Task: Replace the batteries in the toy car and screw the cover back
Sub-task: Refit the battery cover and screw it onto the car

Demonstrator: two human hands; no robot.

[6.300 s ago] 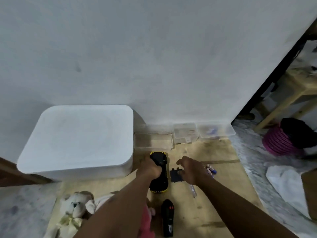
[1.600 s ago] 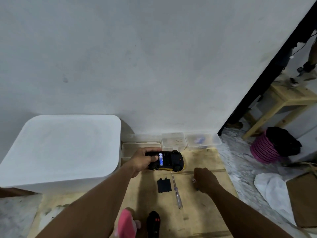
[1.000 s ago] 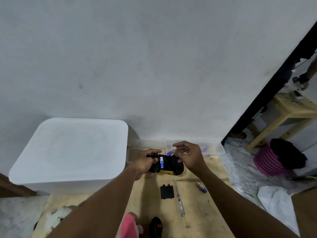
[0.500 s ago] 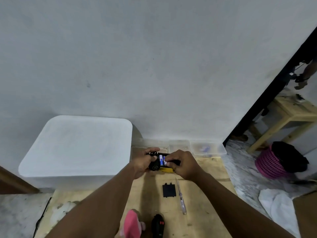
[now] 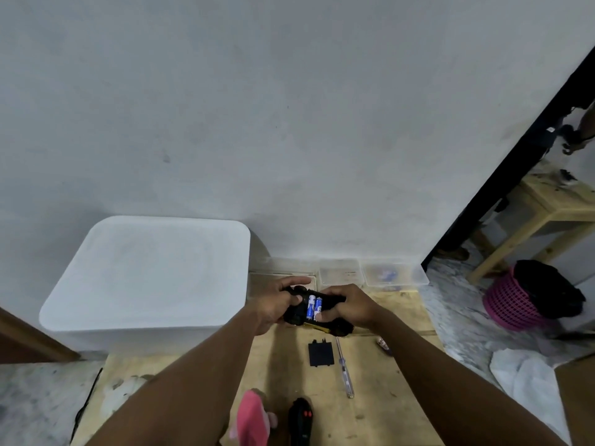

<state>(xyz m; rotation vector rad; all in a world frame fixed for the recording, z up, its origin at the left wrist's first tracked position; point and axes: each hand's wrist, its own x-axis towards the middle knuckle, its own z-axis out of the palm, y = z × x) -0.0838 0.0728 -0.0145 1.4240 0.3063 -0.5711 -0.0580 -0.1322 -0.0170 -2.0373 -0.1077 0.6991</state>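
Toy car (image 5: 325,323): upturned, held above the wooden board (image 5: 380,413).
Left hand (image 5: 277,305): fingers curled round one end of the car.
Right hand (image 5: 351,306): fingers curled round the other end, thumb on a battery.
Open compartment: two blue-and-white batteries (image 5: 311,308) side by side.
Battery cover (image 5: 321,354), screwdriver (image 5: 344,368): flat on the board, beside each other.
Clear tubs along the wall: the right tub (image 5: 394,274) holds something blue; middle tub (image 5: 341,272), contents unclear.
Pink basket (image 5: 510,302): black bundle (image 5: 547,291) inside.
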